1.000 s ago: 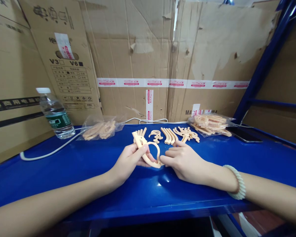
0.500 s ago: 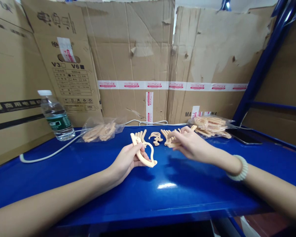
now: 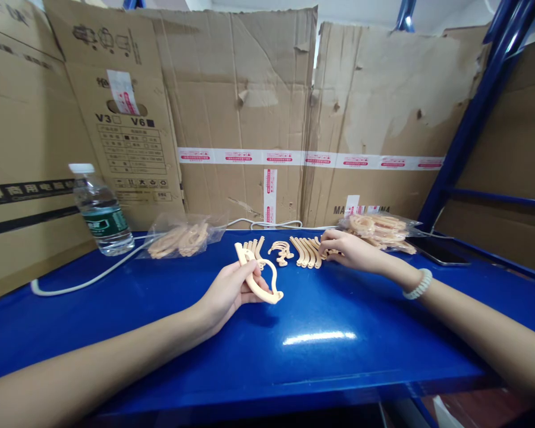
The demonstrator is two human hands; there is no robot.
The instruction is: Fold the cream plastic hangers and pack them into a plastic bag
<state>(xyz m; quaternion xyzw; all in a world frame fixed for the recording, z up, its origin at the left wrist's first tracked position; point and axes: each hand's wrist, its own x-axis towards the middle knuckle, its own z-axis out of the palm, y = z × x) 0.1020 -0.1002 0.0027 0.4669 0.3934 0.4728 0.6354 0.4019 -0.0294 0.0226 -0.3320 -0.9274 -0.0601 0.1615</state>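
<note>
My left hand [image 3: 236, 285] is closed around cream plastic folding-hanger parts: a thick curved arm [image 3: 257, 286] and a thinner bowed piece [image 3: 273, 274] that meets it at the lower tip. They are held just above the blue surface. My right hand [image 3: 345, 251] reaches down at the right end of a row of similar curved arms [image 3: 305, 252]. Its fingers are bent and drawn together among the pieces there; what they pinch is hidden. Between the hands lie small hook-shaped parts [image 3: 282, 249]. Behind the left-hand piece, more curved arms [image 3: 255, 245] lie side by side.
Clear bags of cream parts lie at the left [image 3: 178, 238] and right [image 3: 378, 229] of the blue shelf [image 3: 232, 362]. A water bottle [image 3: 102, 214] stands far left beside a white cable [image 3: 75, 288]. A phone [image 3: 441, 252] lies right. Cardboard [image 3: 241, 107] walls the back.
My right hand has moved back and slightly right, down to the parts, uncovering the row of curved arms. My left hand keeps its hold in nearly the same place. The view has shifted slightly.
</note>
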